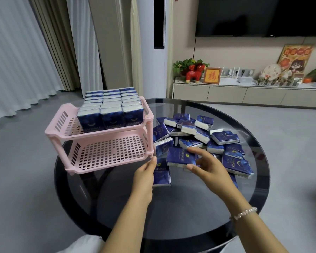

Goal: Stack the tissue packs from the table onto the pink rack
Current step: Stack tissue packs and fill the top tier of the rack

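Two bare forearms, pale beaded bracelet (243, 213) on the right wrist, white fabric (80, 243) near the left elbow

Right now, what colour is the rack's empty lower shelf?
Pink, a perforated grid; lower shelf shows best in the head view.

Home living room.
Wall-mounted TV (259, 15) over a low media cabinet (244, 94) with ornaments and a router (230, 73); floor-length curtains (35, 52); round glass table (208, 207).
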Available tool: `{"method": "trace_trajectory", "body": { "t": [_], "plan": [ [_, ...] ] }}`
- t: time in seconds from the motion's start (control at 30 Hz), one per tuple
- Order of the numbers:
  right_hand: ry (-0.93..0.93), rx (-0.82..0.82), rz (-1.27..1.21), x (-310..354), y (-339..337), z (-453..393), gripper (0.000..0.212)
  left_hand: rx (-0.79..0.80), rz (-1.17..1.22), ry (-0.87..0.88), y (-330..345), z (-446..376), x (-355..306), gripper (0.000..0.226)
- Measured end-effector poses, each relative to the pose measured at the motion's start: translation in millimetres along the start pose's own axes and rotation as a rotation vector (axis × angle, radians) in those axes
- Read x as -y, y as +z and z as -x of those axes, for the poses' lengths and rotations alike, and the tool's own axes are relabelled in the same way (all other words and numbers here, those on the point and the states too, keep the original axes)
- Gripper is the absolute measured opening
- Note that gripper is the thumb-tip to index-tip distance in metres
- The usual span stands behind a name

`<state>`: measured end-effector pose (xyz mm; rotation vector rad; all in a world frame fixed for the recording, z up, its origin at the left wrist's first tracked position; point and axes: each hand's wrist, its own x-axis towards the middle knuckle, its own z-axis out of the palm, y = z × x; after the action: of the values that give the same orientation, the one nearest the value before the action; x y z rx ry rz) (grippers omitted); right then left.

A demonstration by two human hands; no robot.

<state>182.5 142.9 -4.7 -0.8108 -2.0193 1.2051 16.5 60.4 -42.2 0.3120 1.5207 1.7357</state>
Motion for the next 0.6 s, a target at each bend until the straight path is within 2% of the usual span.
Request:
{"method": "trace_trajectory", "body": {
  "t": [0.1,0.23,0.3,0.37,0.47,0.53,0.6],
  "plan": [
    [0.044,0.215,-0.083,2,-4,-2,0.04,0.081,-0.019,-0.043,-1,0,-7,0.04],
    [0.081,0.362,-0.122,4,-3,-5,0.045,0.288,-0.111,-0.049,0,7,-10,0.035],
    [0.067,0.33,-0.158,2,1,-6,0.049,0.35,-0.119,-0.032,1,9,-9,0.038],
    [0.077,0.194,-0.218,-2,7,-6,0.047,0.401,-0.097,-0.039,-2,9,-9,0.046],
    [0.148,-0.002,-0.282,-9,20,-5,0.028,0.494,-0.1,-0.036,-3,9,-10,0.03],
    [0.167,-0.021,-0.238,-12,29,-4,0.021,0.498,-0.083,-0.05,-1,9,-10,0.028],
    [0.147,0.018,-0.192,-12,35,-3,0.022,0.473,-0.066,-0.057,0,9,-9,0.024]
  ]
}}
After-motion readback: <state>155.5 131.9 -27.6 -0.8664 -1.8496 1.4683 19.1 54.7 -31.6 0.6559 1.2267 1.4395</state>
